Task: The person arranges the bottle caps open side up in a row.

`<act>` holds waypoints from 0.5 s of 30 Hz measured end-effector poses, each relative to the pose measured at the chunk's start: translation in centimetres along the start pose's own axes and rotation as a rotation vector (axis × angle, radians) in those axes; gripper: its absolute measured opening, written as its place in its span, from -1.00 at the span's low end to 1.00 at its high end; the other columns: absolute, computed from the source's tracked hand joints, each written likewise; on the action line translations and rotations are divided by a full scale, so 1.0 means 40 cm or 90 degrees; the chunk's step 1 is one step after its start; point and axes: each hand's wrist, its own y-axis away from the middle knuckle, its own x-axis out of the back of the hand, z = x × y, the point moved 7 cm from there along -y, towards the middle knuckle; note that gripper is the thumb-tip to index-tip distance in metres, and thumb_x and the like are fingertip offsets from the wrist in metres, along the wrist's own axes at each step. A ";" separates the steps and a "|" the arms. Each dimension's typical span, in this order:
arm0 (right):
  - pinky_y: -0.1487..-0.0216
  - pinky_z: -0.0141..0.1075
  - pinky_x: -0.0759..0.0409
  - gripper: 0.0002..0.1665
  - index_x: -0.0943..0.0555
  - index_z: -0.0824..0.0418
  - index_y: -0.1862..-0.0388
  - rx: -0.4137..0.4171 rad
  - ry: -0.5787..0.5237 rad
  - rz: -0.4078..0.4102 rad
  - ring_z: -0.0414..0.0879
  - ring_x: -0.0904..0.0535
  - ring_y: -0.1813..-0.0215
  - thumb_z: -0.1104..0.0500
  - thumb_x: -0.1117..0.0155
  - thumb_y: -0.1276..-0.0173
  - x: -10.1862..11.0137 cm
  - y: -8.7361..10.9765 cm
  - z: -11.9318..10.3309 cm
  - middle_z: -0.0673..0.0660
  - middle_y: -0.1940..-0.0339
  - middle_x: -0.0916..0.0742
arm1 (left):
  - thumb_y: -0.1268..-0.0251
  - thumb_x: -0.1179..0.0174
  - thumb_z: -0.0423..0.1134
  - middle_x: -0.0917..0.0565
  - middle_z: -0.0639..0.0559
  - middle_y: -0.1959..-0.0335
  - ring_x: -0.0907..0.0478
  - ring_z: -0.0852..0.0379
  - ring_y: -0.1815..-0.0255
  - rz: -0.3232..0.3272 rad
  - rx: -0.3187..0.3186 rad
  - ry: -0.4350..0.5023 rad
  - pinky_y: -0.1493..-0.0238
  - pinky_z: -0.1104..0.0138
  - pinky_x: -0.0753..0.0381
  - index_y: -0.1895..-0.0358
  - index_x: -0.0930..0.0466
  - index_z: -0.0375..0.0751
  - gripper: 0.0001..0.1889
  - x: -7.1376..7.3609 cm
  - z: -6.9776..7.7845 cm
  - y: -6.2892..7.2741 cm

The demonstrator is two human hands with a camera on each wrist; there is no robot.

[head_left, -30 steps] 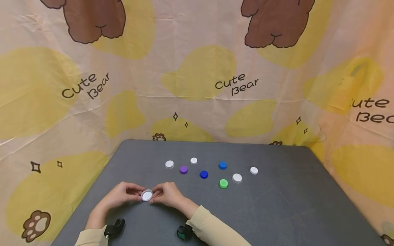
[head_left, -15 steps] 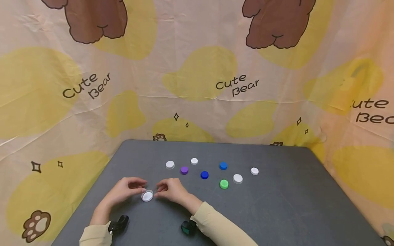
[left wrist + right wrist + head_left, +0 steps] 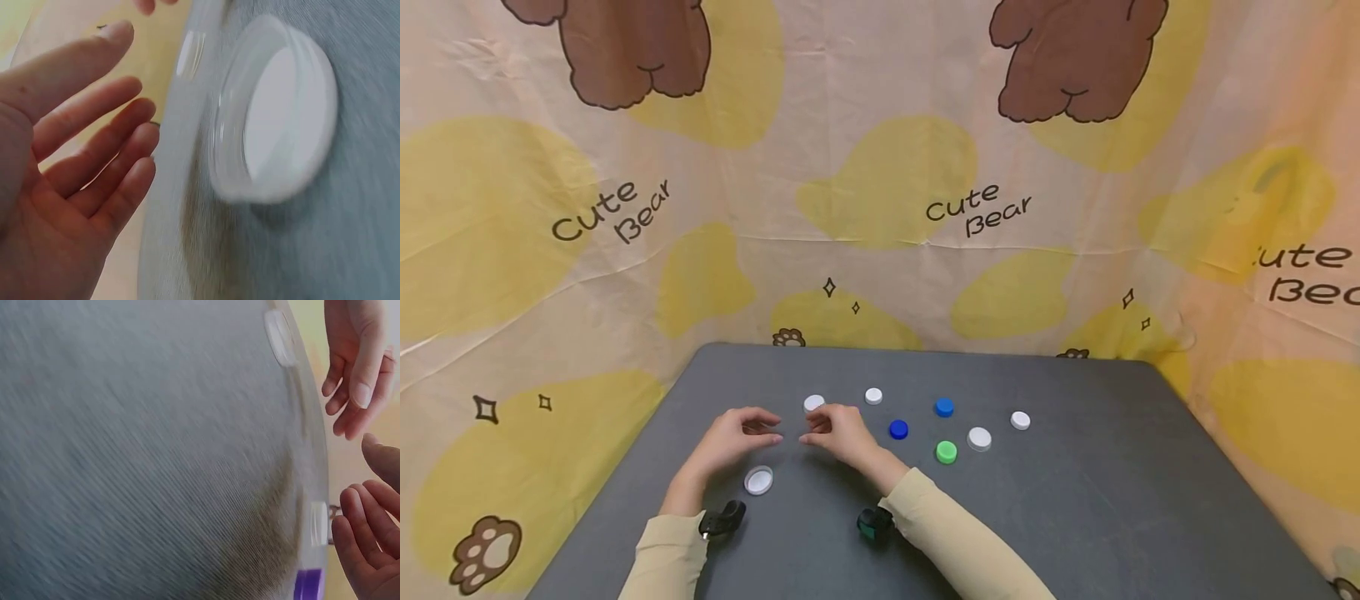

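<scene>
My left hand (image 3: 733, 437) hovers over the table with fingers loosely bent and nothing in its grasp. Just in front of it, nearer me, a white round lid with a clear rim (image 3: 758, 480) lies hollow side up; the left wrist view shows this lid (image 3: 275, 119) close, apart from the fingers. Facing the left hand, my right hand (image 3: 846, 435) is also in the air, holding nothing, its fingers loosely curved. It partly covers another white lid (image 3: 813, 403) in the head view. A purple cap (image 3: 309, 584), hidden there behind the right hand, shows in the right wrist view.
Farther back and right on the grey table (image 3: 1112, 500) lie a small white cap (image 3: 873, 396), a dark blue cap (image 3: 898, 429), a lighter blue cap (image 3: 944, 407), a green cap (image 3: 946, 452), a clear-rimmed white lid (image 3: 979, 439) and a second small white cap (image 3: 1020, 420).
Both hands have let go of the near white lid, which stays on the table. They have moved away from me and to the right, towards the other white lid and the purple cap.
</scene>
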 end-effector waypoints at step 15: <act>0.17 -0.38 -0.61 -0.60 -0.64 0.27 0.04 -0.069 -0.007 0.036 -0.07 -0.68 0.15 0.13 -0.44 -0.15 0.057 -0.074 0.054 0.15 0.18 -0.74 | -0.03 -0.41 -0.13 -0.69 -0.13 0.07 -0.65 0.01 0.12 0.029 0.035 0.035 0.09 0.11 -0.58 0.03 -0.64 -0.21 -0.59 -0.029 0.018 -0.119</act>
